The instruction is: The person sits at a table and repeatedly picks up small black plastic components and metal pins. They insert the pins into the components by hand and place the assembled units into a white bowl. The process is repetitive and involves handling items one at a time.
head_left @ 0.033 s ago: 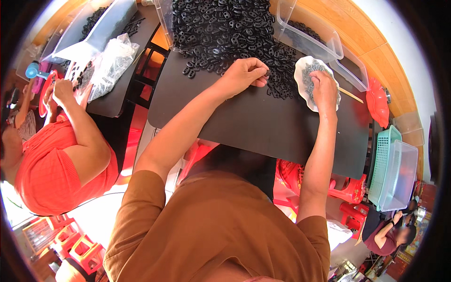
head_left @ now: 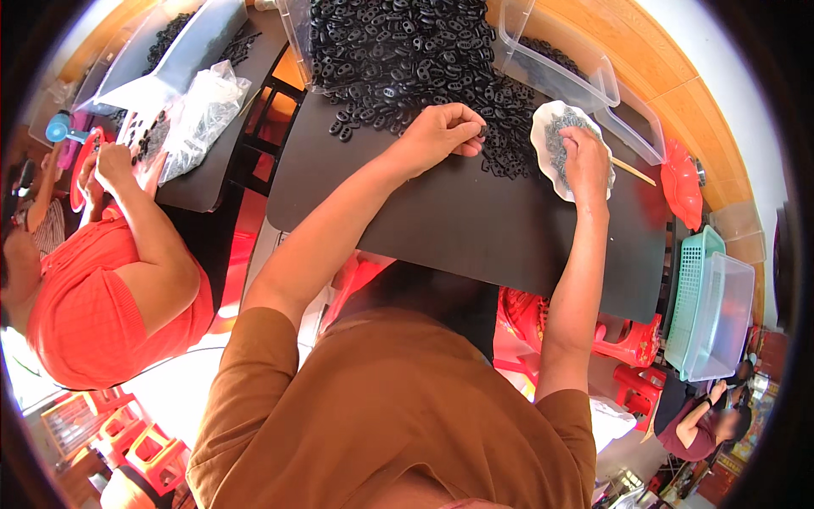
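My left hand (head_left: 437, 137) is closed in a pinch on a small black plastic piece (head_left: 482, 132), of which only an edge shows at the fingertips. It hovers at the near edge of a big heap of black oval pieces with holes (head_left: 398, 55). Smaller black pieces (head_left: 509, 144) lie just right of that hand. At the right, my right hand (head_left: 587, 165) reaches over a white scalloped bowl (head_left: 543, 157) of small grey bits (head_left: 555, 140). Its thumb and fingers are drawn together at the bits; whatever lies between them is too small to make out.
A thin wooden stick (head_left: 634, 172) pokes out from the bowl's right side. Clear plastic bins (head_left: 606, 81) and a red scalloped dish (head_left: 681, 187) stand beyond. A green basket (head_left: 691, 288) is at the right. To the left, a person in red (head_left: 119, 288) works at another table.
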`<state>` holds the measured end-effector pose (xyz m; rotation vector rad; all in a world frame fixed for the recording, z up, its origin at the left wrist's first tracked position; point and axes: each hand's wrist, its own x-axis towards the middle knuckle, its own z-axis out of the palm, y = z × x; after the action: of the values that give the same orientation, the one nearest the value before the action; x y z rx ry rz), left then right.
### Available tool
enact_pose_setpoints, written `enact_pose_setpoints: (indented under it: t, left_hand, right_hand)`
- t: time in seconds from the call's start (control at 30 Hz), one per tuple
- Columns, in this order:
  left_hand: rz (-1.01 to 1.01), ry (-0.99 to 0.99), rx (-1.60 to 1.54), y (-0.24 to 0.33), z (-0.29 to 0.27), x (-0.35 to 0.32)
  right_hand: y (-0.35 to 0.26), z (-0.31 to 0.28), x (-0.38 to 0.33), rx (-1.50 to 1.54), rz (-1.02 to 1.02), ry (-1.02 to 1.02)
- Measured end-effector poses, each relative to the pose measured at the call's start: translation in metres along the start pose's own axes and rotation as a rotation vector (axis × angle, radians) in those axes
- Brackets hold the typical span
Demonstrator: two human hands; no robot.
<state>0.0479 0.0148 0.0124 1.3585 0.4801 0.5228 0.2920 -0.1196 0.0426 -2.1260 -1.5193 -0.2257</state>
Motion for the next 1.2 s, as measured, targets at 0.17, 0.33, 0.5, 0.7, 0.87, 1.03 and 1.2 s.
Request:
enact_pose_setpoints:
  t: [0.17,0.33,0.5,0.7,0.87,1.03,1.2]
  left_hand:
    - [-0.041,-0.042,-0.124,-0.003,-0.003,0.002]
    - [-0.018,-0.069,-0.137,0.001,-0.003,-0.001]
    - [0.013,-0.082,-0.147,0.004,-0.003,-0.001]
    - [-0.047,-0.089,-0.294,0.004,0.0,-0.001]
    - [-0.064,-0.084,-0.204,0.003,0.003,-0.001]
    - [0.047,-0.057,-0.009,-0.003,0.004,0.002]
    - [0.107,0.013,0.027,0.0,0.009,-0.001]
  right_hand:
    - [-0.005,-0.002,0.0,0.09,0.11,-0.045]
    - [0.002,0.001,-0.001,0.109,0.039,-0.076]
    - [0.004,0.004,0.001,0.229,-0.006,-0.067]
    - [-0.023,0.007,-0.002,0.986,0.271,-0.275]
    - [-0.048,0.014,-0.004,0.954,0.19,-0.314]
    - [-0.07,0.019,-0.01,0.788,0.082,-0.25]
    - [-0.086,0.026,-0.014,0.766,0.064,-0.172]
